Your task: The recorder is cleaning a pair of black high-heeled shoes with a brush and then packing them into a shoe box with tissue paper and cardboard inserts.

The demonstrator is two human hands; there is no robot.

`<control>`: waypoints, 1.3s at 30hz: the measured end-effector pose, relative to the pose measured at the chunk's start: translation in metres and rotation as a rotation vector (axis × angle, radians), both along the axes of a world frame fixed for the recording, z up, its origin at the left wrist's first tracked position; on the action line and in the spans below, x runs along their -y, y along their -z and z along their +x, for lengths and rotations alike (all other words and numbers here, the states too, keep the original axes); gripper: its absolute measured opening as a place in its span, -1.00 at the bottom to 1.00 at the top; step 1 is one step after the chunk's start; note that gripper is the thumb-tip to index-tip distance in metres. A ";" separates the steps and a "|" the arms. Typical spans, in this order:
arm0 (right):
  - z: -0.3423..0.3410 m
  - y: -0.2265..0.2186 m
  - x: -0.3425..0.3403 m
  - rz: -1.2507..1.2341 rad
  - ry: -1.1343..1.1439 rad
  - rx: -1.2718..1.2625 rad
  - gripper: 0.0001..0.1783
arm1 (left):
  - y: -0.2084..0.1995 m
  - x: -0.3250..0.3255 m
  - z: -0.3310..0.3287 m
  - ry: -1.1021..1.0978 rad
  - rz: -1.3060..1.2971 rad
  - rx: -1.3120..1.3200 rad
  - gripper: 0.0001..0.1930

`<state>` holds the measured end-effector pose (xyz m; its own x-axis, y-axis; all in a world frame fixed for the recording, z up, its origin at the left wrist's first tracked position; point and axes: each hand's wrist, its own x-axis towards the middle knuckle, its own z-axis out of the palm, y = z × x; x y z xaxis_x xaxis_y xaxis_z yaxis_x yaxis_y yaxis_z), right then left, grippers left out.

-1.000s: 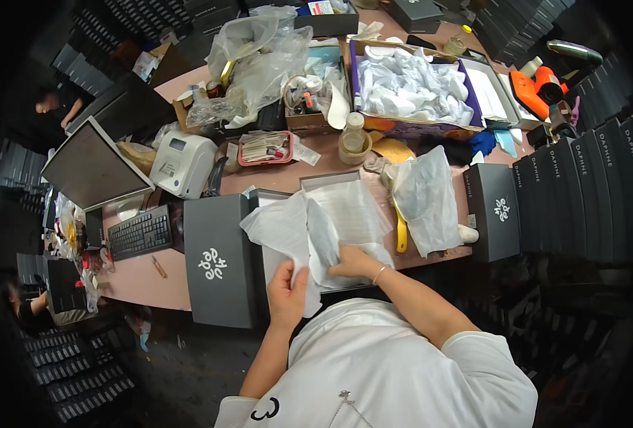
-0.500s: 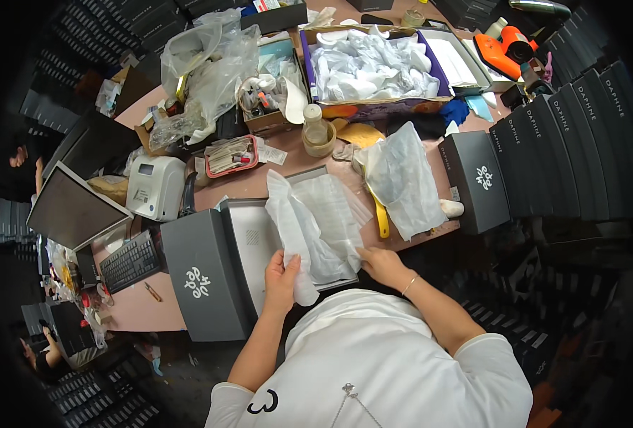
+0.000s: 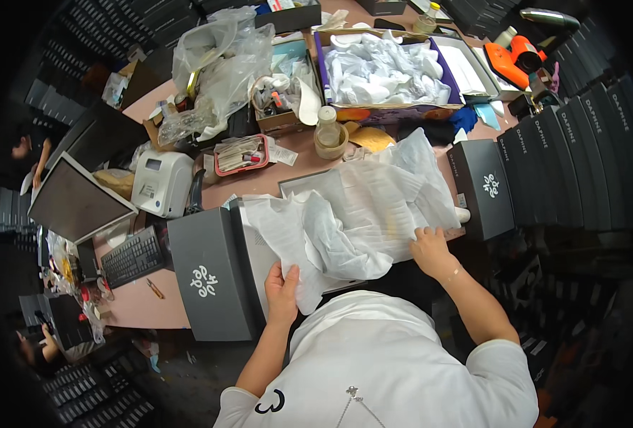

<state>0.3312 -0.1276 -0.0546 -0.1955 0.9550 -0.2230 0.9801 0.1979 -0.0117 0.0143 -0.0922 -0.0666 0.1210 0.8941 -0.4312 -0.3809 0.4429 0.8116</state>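
A sheet of white tissue paper (image 3: 377,196) lies opened out over a dark grey shoebox (image 3: 258,265), hiding most of the box. A crumpled, paper-covered bundle (image 3: 341,246) rests in the sheet's middle; what is inside it is hidden. My left hand (image 3: 282,289) pinches the sheet's near left edge between thumb and fingers. At the opposite side, my right hand (image 3: 434,253) grips the right edge, with the arm stretched outward. The grey lid (image 3: 209,278) with a white emblem stands just left of the box.
Behind are a purple-edged carton (image 3: 395,108) of white paper wads, a glass bottle (image 3: 327,128) and a pink-rimmed tray (image 3: 242,155). A label printer (image 3: 161,182), keyboard (image 3: 130,258) and monitor (image 3: 78,200) stand left. Stacked shoeboxes (image 3: 544,164) line the right. Another person (image 3: 35,153) is far left.
My right hand has moved to the right, drawing the tissue paper open across the box and over the yellow-handled tool. My left hand still holds its edge.
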 end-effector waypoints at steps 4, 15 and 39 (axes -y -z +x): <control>-0.076 -0.059 -0.025 -0.091 0.207 -0.792 -0.53 | 0.002 0.006 0.003 -0.001 -0.006 -0.002 -0.71; -0.145 0.079 -0.037 0.061 0.277 -1.056 -0.02 | -0.017 -0.003 -0.023 -0.151 0.087 -0.081 -0.78; -0.061 0.031 0.030 0.027 -0.177 -0.393 -0.87 | 0.081 -0.061 0.067 1.013 1.095 -1.406 -0.33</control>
